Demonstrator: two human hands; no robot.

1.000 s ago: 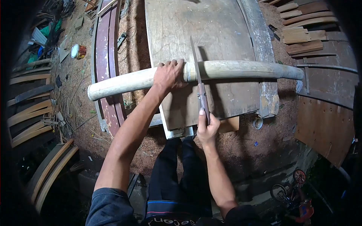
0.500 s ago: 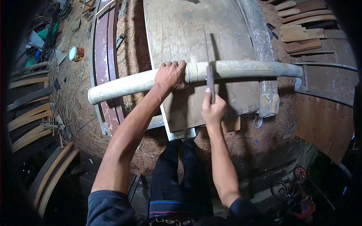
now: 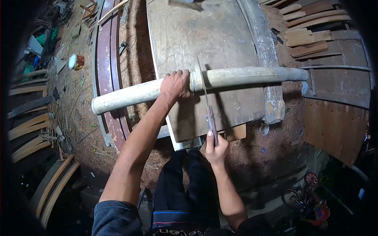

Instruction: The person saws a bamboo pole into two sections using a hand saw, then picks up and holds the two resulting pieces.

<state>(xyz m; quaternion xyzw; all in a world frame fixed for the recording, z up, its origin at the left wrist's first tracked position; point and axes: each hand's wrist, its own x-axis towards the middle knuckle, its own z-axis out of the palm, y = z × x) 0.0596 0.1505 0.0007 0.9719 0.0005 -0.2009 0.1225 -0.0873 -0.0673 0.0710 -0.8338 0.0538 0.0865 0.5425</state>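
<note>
Pole (image 3: 244, 76) across board (image 3: 224, 43), ahead of right hand (image 3: 216, 148) and under left hand (image 3: 174, 85). Long axis roughly left-right, slightly bowed, left end toward the near side. Nearer to pole: left hand, grasping it from above, just left of saw (image 3: 207, 102). Right hand on the near side, apart from pole, clenched round saw handle. Key relation: blade roughly square to pole axis, lying across it, tip past the far side. Left fingers near blade, clear of it. Depth into pole: can't tell.
</note>
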